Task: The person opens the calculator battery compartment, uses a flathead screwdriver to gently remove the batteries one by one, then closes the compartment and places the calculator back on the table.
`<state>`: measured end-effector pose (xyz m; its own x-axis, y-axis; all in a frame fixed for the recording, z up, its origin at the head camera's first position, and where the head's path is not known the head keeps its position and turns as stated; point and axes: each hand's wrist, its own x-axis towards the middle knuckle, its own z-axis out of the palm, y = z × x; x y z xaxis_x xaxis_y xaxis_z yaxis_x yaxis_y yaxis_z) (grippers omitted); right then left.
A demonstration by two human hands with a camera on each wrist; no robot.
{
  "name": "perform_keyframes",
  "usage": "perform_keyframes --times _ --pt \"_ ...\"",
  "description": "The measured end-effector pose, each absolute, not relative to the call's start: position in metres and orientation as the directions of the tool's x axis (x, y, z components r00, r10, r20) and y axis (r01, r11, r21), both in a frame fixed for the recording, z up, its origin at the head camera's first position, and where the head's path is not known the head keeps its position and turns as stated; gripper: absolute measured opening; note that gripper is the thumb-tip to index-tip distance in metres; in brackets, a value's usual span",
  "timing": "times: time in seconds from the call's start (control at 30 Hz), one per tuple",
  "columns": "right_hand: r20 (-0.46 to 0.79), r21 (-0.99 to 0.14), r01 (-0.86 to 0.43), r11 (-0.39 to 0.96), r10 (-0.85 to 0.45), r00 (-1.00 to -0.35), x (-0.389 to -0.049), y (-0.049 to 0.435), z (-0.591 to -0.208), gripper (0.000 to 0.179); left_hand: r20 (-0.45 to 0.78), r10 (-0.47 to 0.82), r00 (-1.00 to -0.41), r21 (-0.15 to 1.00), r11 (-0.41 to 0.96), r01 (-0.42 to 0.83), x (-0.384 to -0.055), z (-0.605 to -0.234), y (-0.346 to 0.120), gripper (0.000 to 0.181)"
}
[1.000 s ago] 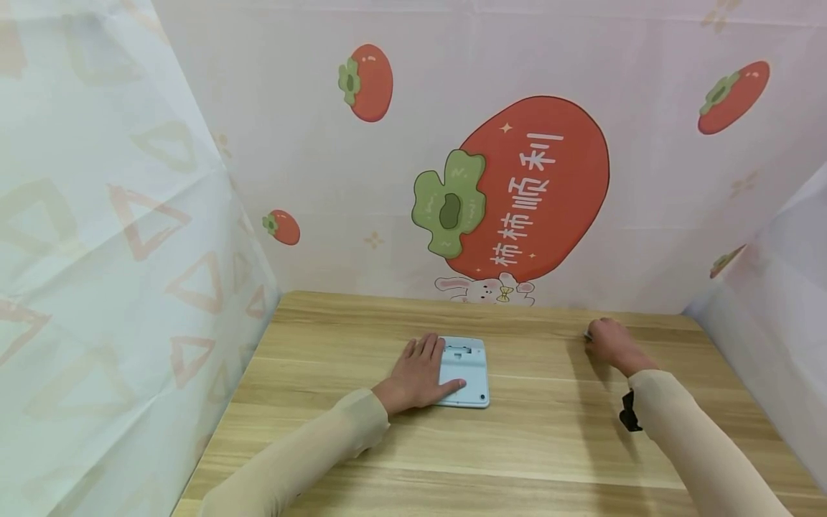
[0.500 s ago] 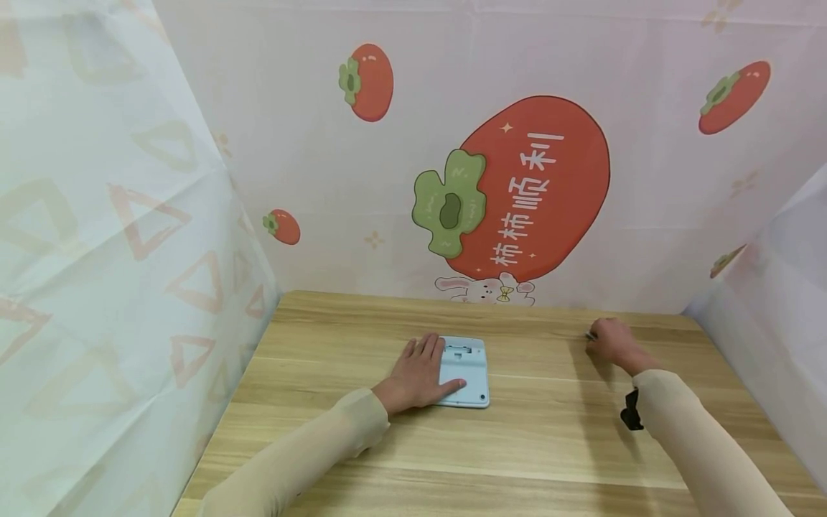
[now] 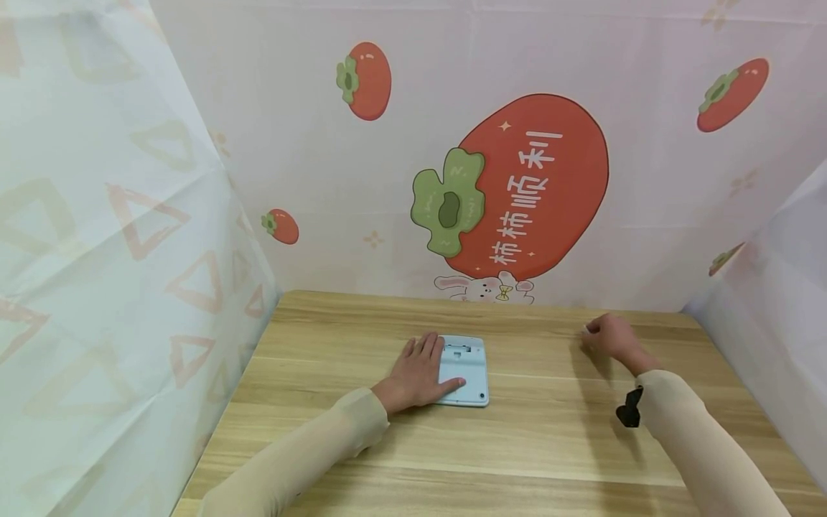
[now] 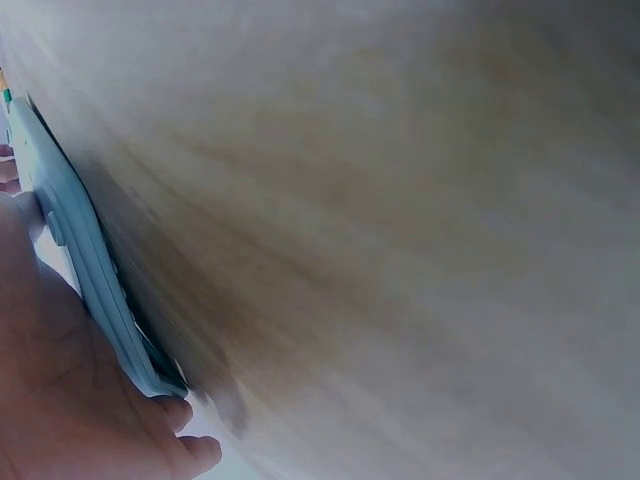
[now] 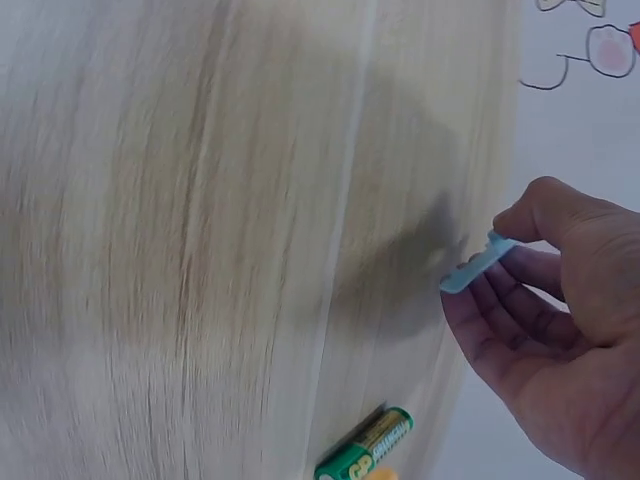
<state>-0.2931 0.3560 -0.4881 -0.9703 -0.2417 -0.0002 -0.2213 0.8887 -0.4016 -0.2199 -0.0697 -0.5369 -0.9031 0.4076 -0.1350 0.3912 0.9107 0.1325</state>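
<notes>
A light blue calculator lies back side up on the wooden table, its battery compartment uncovered. My left hand rests flat across its left part, fingers straight and thumb spread over the back. In the left wrist view the calculator shows edge-on beside the palm. Off to the right, my right hand pinches a small light blue battery cover between thumb and fingers, above the table. A green and gold battery lies on the table near this hand in the right wrist view.
The wooden table meets a patterned back wall covered in persimmon drawings. Sheeted side walls stand at left and right. A small orange thing shows partly beside the battery. A black piece hangs at the right cuff.
My right hand has shifted slightly up and left, and the battery cover in it has turned a little. The left hand and the calculator stay in place.
</notes>
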Motion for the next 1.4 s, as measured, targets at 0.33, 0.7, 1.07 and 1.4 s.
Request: perform_keyframes --times 0.33,0.7,1.07,1.4 --pt "-0.115 -0.613 -0.02 0.789 -0.114 -0.987 -0.29 0.351 -0.486 0.034 -0.136 0.402 -0.905 0.131 0.913 0.386 -0.219 -0.535 -0.069 0.105" --pt "-0.282 -0.811 0.223 0.541 -0.028 -0.959 -0.289 0.342 -0.484 0.044 -0.119 0.411 -0.904 0.148 0.907 0.393 -0.223 -0.54 -0.071 0.105" --pt "-0.357 -0.874 0.327 0.359 -0.018 -0.934 -0.287 0.323 -0.48 0.048 -0.12 0.417 -0.901 0.164 0.903 0.396 -0.223 -0.539 -0.072 0.105" --pt "-0.383 -0.911 0.365 0.192 -0.062 -0.922 -0.285 0.306 -0.48 0.055 -0.118 0.406 -0.906 0.186 0.906 0.381 -0.221 -0.54 -0.07 0.107"
